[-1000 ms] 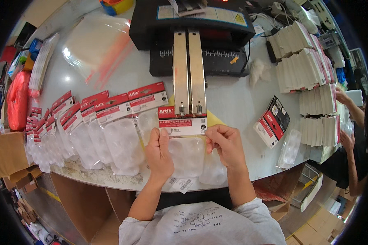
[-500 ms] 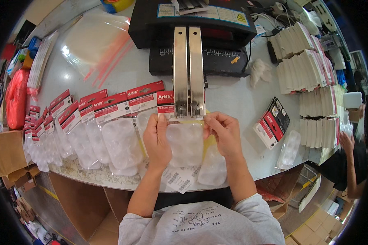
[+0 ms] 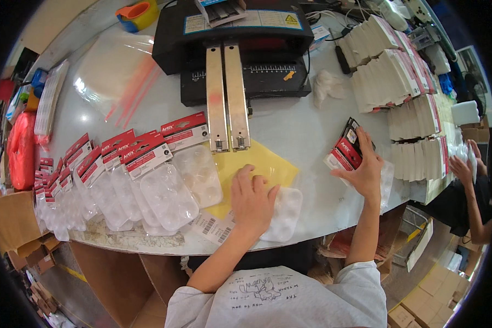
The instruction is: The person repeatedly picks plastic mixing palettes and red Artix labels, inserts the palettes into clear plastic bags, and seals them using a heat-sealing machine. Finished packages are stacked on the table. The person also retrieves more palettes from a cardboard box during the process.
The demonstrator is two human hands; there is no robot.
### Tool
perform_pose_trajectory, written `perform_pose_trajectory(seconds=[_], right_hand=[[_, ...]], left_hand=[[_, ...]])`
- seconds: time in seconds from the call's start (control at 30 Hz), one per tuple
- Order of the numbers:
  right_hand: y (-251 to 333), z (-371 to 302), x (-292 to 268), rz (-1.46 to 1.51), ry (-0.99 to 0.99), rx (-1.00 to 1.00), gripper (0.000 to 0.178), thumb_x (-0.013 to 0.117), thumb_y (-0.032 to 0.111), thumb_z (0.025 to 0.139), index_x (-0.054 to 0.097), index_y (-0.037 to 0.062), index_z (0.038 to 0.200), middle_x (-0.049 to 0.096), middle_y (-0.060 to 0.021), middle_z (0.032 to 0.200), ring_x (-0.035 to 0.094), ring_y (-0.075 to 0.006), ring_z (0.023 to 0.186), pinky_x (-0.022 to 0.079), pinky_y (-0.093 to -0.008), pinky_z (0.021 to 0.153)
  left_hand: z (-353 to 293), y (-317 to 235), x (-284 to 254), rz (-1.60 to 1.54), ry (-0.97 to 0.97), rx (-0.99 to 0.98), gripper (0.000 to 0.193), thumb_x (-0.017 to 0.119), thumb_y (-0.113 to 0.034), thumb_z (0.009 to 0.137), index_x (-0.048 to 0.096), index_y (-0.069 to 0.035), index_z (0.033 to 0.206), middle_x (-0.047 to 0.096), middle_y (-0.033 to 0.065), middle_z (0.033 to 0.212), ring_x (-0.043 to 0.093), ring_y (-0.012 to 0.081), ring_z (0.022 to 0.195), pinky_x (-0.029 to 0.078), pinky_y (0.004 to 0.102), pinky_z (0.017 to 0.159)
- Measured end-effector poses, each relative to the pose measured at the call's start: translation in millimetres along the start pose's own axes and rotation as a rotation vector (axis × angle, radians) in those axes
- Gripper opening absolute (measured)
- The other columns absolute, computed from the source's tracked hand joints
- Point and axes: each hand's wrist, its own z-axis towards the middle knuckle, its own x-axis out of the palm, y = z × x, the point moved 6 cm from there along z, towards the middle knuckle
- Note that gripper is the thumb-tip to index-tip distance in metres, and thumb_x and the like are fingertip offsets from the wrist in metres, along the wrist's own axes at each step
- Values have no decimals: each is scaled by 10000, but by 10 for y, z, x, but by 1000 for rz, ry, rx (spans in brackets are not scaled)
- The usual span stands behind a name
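Observation:
My left hand rests over a yellow sheet, fingers loosely bent and apart, its thumb beside the corner of a white plastic mixing palette. The palette lies near the table's front edge, partly behind that hand. To the right, my right hand lies with spread fingers on a small pile of red and black header cards. Its thumb crosses the lower card. A clear-wrapped palette sits partly hidden behind the right wrist. Above the yellow sheet stick out two metal arms of a black bench machine.
Bagged palettes with red header cards overlap along the left front. Clear bags lie behind them. Stacks of folded cards line the right side. Barcode labels lie near the front edge. A co-worker's hands show at far right.
Both hands have left the bagged palette they held under the metal arms; it is no longer there. My right hand has moved right onto the cards. The view has shifted slightly.

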Motion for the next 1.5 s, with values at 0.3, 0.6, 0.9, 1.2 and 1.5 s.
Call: perform_pose_trajectory(seconds=[0.3,0.6,0.9,1.2,1.5], right_hand=[[299,-186,-153,45,-121,67,749,861,352,514,594,115,1173,634,-97,1138,577,-183,1046,287,-355,897],[1668,-239,-180,641,208,-260,398,788,310,693,610,32,916,638,-134,737,568,-256,521,418,-300,465],[1886,-139,48,650,339,-324,264,738,278,769,637,42,832,579,-106,598,523,-231,455,404,-295,450],[1964,-68,59,654,430,-544,249,736,277,767,612,62,761,551,-84,551,511,-237,437,390,-317,429],[1948,-26,57,566,278,-603,257,725,278,776,601,54,802,551,-93,559,536,-255,463,424,-318,459]], left_hand=[[-123,161,-316,-1202,197,-613,186,561,-94,918,503,12,1060,679,140,976,629,139,861,489,247,768],[-188,9,-795,-1034,228,-462,180,554,-81,922,633,55,1009,693,110,956,633,115,890,488,230,794],[-180,188,-844,-941,73,-441,131,586,-94,907,645,21,925,701,55,815,563,44,665,450,190,605],[-221,275,-810,-830,148,-498,128,645,-125,874,644,3,867,621,6,650,475,41,578,385,200,521],[-226,259,-843,-665,25,-353,149,610,-130,898,642,15,879,584,-15,636,452,34,584,370,198,526]])
